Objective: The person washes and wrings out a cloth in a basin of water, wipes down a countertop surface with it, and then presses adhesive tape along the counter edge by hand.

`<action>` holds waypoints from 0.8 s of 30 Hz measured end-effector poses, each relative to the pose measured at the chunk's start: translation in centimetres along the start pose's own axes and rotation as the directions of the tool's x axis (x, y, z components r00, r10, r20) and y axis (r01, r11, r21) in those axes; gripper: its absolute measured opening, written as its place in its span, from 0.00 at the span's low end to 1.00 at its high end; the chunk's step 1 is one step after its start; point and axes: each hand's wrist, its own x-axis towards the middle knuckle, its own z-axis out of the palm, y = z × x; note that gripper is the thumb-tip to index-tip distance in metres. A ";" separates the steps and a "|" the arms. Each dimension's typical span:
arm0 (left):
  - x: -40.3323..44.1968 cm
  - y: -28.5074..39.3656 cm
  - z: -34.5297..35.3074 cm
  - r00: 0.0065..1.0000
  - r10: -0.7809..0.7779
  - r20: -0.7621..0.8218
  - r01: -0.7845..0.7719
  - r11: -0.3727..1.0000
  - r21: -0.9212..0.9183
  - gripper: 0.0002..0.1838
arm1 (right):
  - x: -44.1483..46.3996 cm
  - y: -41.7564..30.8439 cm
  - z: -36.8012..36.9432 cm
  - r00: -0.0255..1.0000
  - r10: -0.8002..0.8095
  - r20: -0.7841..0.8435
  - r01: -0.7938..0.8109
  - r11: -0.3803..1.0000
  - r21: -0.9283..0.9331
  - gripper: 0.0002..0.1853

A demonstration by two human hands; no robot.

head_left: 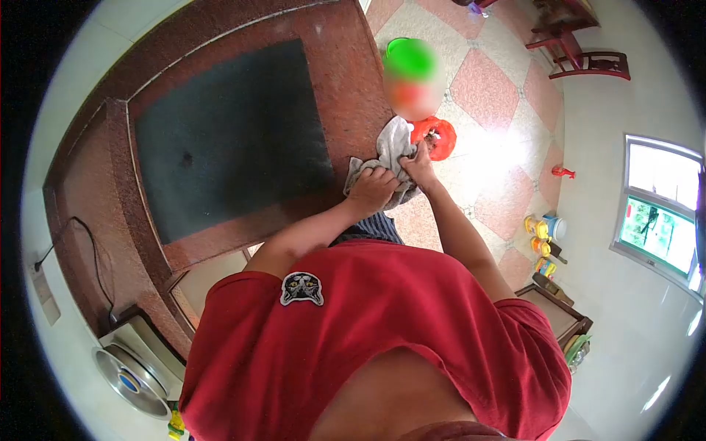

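At the bench's (346, 73) edge, my left fingers (379, 175) clutch a grey cloth (395, 140); my right fingers (422, 153) meet it beside a red container (448, 140), their closure hard to tell. Keeping the folds bunched gives steadier control.

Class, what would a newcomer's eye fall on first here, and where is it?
The red shirt with its cat-face patch fills the lower middle. Above it, the left hand and right hand touch a grey cloth. A bright green object, partly blurred, shows near top centre.
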 end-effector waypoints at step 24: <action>-0.6 -5.0 -7.1 0.491 -0.553 0.673 0.394 -0.549 -0.738 0.20 | 1.1 -7.7 2.9 0.957 -0.275 -0.096 0.273 0.961 -0.036 0.15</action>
